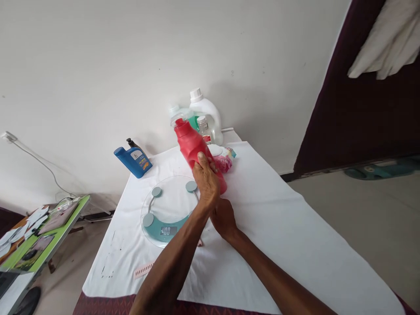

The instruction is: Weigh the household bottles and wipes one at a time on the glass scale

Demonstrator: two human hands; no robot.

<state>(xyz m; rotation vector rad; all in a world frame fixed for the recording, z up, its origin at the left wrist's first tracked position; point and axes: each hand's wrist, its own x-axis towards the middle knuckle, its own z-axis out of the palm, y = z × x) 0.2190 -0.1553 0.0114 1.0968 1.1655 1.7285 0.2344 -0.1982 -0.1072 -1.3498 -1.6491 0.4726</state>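
Note:
My left hand [207, 179] is wrapped round a red plastic bottle [193, 146], which it holds tilted, neck up and to the left. Something clear and blurred surrounds the bottle's neck. Just below the bottle's base, my right hand [225, 218] is closed, close against my left wrist. Its fingers are partly hidden, so what it holds, if anything, does not show. Under the left forearm lies a round glass scale [169, 181] with a lit display. A pink slotted strip [143, 270] lies on the white cloth [262, 236] by the left arm.
At the wall stand a white jug [213, 113], a small clear bottle [203, 127] and a green-liquid container [193, 121]. A pink packet [225, 159] lies behind the red bottle. A blue bottle [134, 162] stands at back left. A green-topped table [65, 227] holds papers.

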